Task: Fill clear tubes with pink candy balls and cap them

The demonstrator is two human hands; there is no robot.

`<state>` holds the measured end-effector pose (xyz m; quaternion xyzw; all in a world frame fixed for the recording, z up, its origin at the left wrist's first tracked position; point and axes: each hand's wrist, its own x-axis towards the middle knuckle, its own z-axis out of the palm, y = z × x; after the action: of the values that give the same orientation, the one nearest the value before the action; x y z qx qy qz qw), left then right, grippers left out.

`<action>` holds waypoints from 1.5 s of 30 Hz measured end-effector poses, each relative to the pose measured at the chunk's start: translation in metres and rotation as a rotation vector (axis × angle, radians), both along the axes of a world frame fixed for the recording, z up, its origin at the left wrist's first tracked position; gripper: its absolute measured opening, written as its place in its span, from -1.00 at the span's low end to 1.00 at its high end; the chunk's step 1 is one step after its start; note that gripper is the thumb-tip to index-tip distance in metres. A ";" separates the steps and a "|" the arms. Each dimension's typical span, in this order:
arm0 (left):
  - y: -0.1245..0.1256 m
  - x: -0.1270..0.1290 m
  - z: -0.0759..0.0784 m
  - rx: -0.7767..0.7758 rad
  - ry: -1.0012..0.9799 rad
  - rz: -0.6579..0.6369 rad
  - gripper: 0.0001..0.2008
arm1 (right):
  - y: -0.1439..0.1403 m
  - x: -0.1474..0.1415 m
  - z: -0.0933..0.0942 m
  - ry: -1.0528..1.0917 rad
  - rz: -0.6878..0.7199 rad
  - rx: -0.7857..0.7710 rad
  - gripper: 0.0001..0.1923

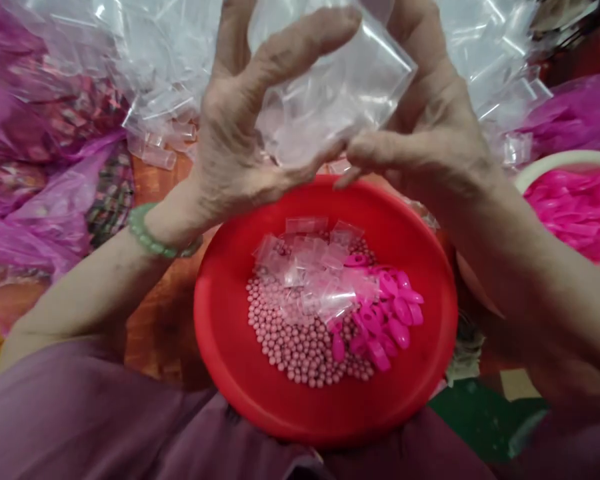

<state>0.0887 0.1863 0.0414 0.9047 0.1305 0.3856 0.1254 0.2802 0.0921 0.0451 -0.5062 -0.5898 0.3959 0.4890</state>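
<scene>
Both hands hold 1 clear bag up over the red bowl: the left hand pinches its near edge, the right hand grips the far side, fingers curled. The film looks slick and thin, so it could slip or tear, perhaps. Below lie round pink beads, glossy pink clips and small crinkled bags.

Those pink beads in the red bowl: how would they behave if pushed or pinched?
The pink beads look small, round and smooth, so they'd likely roll and scatter when pushed. The sloped red bowl probably funnels them back together. Pinching just one looks fiddly; it may slip.
</scene>
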 end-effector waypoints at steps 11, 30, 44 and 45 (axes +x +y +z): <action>-0.056 -0.048 -0.032 -0.555 0.590 -0.234 -0.13 | -0.080 -0.012 -0.016 -0.914 0.185 -0.029 -0.15; -0.066 -0.039 -0.060 -0.248 0.719 -0.035 -0.20 | -0.067 -0.028 -0.060 -1.123 0.240 0.116 -0.25; -0.090 -0.074 -0.041 -0.520 0.505 0.028 -0.41 | -0.132 -0.051 -0.021 -1.008 0.050 0.156 -0.53; -0.092 -0.076 -0.035 -0.547 0.479 0.029 -0.41 | -0.136 -0.056 -0.018 -0.963 0.079 0.154 -0.57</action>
<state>0.0131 0.0940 0.0061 0.9004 0.2673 0.1152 0.3233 0.2246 -0.0442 0.0276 -0.5716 -0.7951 0.0904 0.1815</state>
